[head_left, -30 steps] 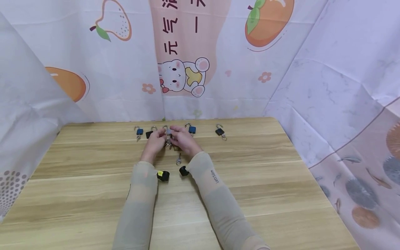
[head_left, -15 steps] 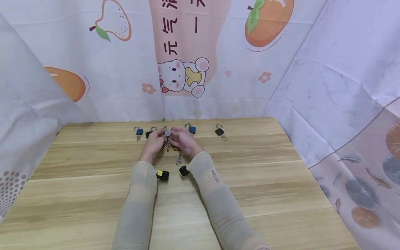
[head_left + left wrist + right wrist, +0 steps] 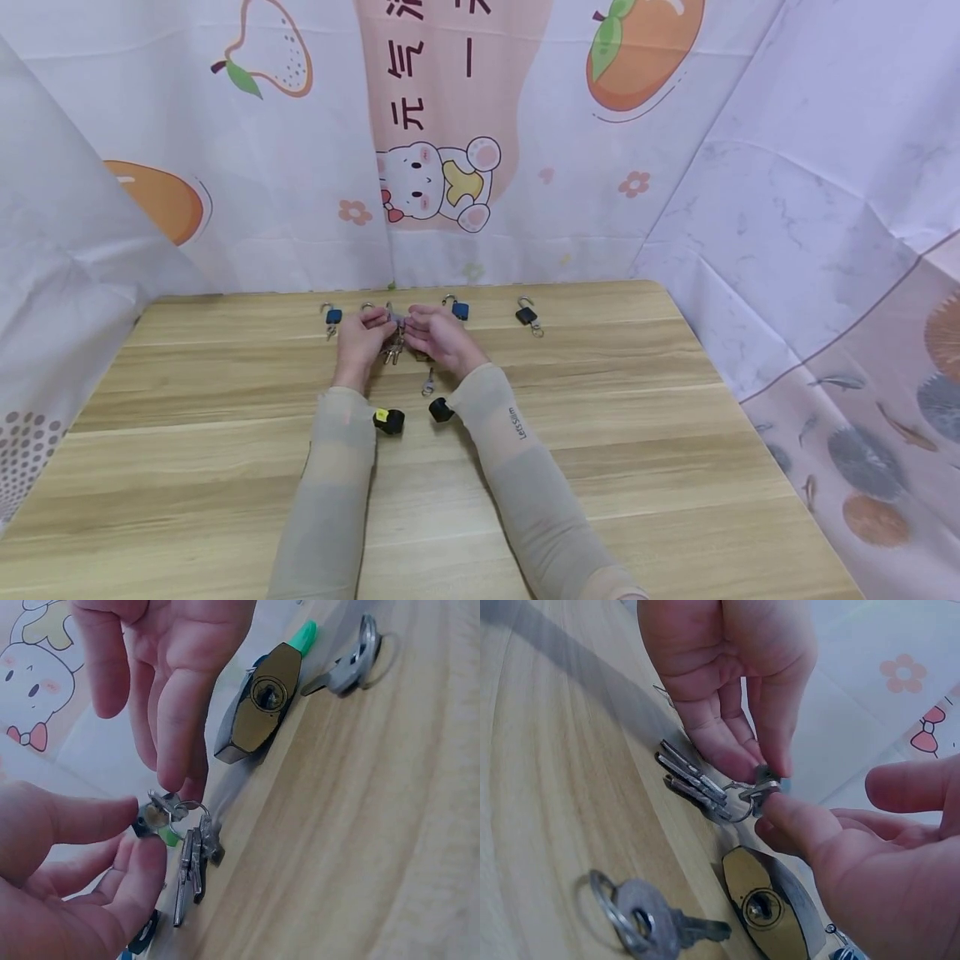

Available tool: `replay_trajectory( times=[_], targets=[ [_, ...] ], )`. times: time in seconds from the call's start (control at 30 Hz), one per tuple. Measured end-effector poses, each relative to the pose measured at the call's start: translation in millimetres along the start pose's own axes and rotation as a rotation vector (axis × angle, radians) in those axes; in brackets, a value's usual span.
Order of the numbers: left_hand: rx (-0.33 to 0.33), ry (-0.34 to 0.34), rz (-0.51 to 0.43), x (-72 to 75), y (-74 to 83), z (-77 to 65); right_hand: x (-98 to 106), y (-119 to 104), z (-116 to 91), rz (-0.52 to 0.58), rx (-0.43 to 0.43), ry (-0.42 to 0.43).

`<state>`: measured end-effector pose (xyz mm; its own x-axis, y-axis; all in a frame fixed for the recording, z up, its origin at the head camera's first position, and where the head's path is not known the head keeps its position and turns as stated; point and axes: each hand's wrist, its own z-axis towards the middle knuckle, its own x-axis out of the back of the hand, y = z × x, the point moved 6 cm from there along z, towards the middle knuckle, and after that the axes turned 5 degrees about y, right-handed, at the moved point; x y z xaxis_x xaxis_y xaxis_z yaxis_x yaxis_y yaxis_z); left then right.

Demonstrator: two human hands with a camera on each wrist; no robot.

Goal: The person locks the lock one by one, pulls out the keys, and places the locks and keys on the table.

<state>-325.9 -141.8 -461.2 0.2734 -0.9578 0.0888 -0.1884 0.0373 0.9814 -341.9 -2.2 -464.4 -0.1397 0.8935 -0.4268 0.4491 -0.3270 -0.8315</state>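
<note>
My left hand (image 3: 360,342) pinches a small padlock (image 3: 151,818) between thumb and fingers, above the table. A key sits at the padlock's bottom, and from its ring hang several keys (image 3: 192,862). My right hand (image 3: 446,340) is beside it, thumb apart and fingers fairly straight, with fingertips touching or very near the key head in the right wrist view. Below the right hand is a larger padlock (image 3: 754,900) with a brass-coloured keyhole face. A single key (image 3: 649,919) with a ring lies on the table in front of it.
Along the table's back edge lie a blue padlock (image 3: 333,317) on the left, another blue padlock (image 3: 460,311) beyond the right hand, and a black padlock (image 3: 527,317) farther right. A shackle (image 3: 367,307) shows behind the left hand. A printed curtain (image 3: 570,208) hangs behind the table (image 3: 600,467).
My left hand has shifted slightly left and turned the padlock, and the hanging keys have swung with it. The right hand stays almost in place.
</note>
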Motion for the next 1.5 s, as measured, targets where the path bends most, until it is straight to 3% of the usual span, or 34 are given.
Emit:
replay_trajectory(
  times=[0.13,0.4,0.67,0.93,1.17,1.33,1.5],
  targets=[
    [0.002,0.001,-0.02,-0.6,2.3,0.7,1.7,-2.5,-1.7,0.012,0.005,0.016],
    [0.034,-0.062,-0.057,-6.8,1.8,0.3,2.0,-4.5,-5.0,0.018,0.009,0.004],
    [0.039,-0.017,-0.023,-4.4,2.3,-1.7,-0.2,-7.8,-9.7,0.05,0.024,-0.039],
    [0.01,-0.003,-0.062,-5.6,13.9,-7.5,7.7,-18.5,-19.2,0.053,0.078,-0.076],
    [-0.02,-0.08,-0.099,-18.9,35.0,-21.7,35.7,-37.8,-27.2,-0.063,0.18,-0.051],
    [-0.083,-0.193,-0.104,-36.8,54.0,-40.4,59.1,-58.7,-37.1,-0.124,0.254,-0.047],
    [-0.119,-0.286,-0.11,-58.2,62.0,-57.2,74.7,-79.1,-45.8,-0.195,0.329,-0.077]
  ],
)
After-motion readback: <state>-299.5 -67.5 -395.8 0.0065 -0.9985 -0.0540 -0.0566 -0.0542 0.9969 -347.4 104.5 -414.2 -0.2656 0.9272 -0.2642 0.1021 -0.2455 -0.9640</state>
